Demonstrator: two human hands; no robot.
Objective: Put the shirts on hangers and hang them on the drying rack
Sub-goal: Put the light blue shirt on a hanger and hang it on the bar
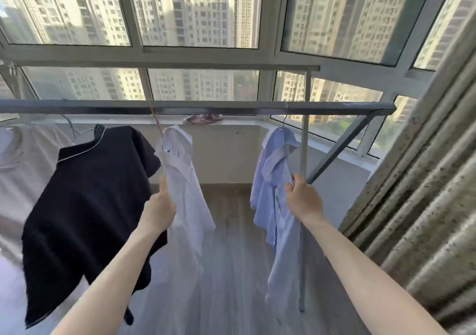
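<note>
Four garments on hangers along the drying rack rail (195, 108), a grey bar crossing the view in front of the window (201, 12).

Largest: black shirt (92, 221), short-sleeved, pale trim at neck and hem, hung below the rail left of its middle, tilted on a wire hanger (70, 128). Next: white shirt (184, 195), collared, directly below the rail's middle, touching the black shirt's sleeve. Next: blue shirt (274, 206), collared, pale, below the rail's right part, apart from the white shirt, just beside the rack's upright post (304, 159). Far left below the rail: pale garment (23, 170), cut off by the frame edge.

Left hand (159, 209): clenched on the white shirt's near edge, below the collar. Right hand (304, 200): fingers pinched on the blue shirt's front edge.

Below the rail: grey wood-grain floor (231, 257). Behind the rail: white sill with a pinkish item (203, 119), partly hidden by the bar, kind not discernible. Right of the rail: patterned curtain (422, 206). Beyond the glass: high-rise blocks.

Hangers of the white and blue shirts: mostly hidden inside the collars; only thin hooks visible at the rail.
</note>
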